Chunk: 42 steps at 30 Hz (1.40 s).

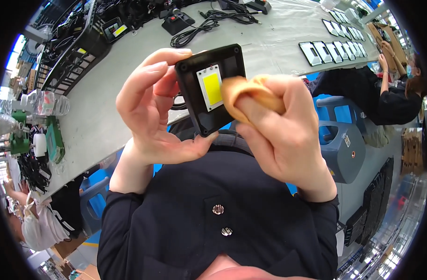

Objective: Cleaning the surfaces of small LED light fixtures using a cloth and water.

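My left hand [150, 109] grips a square black lamp housing [189, 93] by its edges, fingers at the top and thumb at the lower corner. Inside the housing sits a white LED plate [203, 91] with a yellow rectangle [212, 88] in its middle. My right hand [288, 126] is closed around a bunched orange-tan cloth [239, 93], slightly blurred. The cloth is at the right side of the housing and touches or nearly touches the LED plate's right edge; it hides that side of the housing.
Black cables [213, 21] and a small black device [177, 22] lie on the pale worktable [101, 123]. A black crate [78, 70] and plastic bottles [48, 102] stand at left. Several white-and-black panels [332, 52] lie far right. A person [391, 88] sits at right near blue chairs [342, 149].
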Each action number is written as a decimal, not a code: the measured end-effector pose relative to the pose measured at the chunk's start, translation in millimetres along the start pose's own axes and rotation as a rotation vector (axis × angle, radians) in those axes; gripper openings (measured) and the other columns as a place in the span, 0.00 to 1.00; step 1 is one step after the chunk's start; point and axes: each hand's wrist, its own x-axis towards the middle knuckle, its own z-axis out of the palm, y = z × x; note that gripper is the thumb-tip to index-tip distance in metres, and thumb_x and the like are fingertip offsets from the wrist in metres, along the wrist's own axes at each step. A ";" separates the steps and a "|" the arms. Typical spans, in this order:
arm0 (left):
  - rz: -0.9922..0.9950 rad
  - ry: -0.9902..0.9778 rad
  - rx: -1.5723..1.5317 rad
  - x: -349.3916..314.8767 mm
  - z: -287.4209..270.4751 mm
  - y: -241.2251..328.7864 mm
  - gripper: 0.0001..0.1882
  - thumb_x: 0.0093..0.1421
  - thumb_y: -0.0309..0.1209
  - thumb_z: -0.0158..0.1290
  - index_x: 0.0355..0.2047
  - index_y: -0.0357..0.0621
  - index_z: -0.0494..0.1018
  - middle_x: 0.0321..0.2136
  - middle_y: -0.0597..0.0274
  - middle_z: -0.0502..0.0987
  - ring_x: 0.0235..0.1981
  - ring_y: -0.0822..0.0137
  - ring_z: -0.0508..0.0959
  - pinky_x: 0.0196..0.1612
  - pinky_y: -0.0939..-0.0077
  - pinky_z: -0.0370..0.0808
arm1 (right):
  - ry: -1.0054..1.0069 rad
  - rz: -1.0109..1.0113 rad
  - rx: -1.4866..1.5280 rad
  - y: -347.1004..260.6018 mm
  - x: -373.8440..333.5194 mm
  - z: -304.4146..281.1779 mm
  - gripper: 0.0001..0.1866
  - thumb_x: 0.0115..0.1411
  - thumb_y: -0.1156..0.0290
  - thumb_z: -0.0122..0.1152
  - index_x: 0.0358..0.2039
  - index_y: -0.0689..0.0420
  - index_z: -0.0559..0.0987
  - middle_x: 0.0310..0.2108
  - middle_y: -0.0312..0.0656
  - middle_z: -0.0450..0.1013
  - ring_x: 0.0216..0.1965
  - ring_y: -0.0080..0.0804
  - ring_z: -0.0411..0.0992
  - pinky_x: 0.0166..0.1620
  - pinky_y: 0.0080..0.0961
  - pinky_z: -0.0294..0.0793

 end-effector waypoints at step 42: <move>-1.030 -0.068 -0.654 104.0 152.1 -93.6 0.21 0.65 0.47 0.44 0.48 0.45 0.64 0.46 0.51 0.74 0.47 0.57 0.76 0.48 0.64 0.73 | 0.248 0.424 0.180 137.8 -61.0 -6.6 0.13 0.43 0.68 0.66 0.32 0.54 0.81 0.30 0.42 0.68 0.31 0.40 0.72 0.34 0.33 0.72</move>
